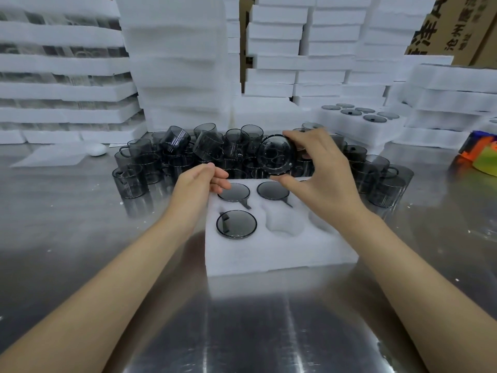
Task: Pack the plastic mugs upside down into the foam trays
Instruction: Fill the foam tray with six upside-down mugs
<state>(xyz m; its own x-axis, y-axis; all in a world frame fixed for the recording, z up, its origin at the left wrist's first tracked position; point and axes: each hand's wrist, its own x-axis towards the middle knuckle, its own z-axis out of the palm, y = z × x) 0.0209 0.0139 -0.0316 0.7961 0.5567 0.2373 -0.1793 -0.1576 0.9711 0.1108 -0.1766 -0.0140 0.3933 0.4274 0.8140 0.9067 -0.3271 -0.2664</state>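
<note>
The right hand (320,168) held a dark mug (276,154) above the foam tray (279,251), grip clamped on its rim; the left hand (207,179) rested on the tray's far corner — fingers loose, holding nothing; three mugs sat upside down in the pockets on the worktop (80,238).

A packing station in a factory or warehouse is shown.

White foam trays (172,63) are stacked high along the far edge of a steel table (67,238), and printed cardboard boxes (457,25) are seen at its far right corner. Dozens of identical smoky plastic mugs (188,154) are heaped mid-table, and one filled tray (357,117) is set aside toward the right.
</note>
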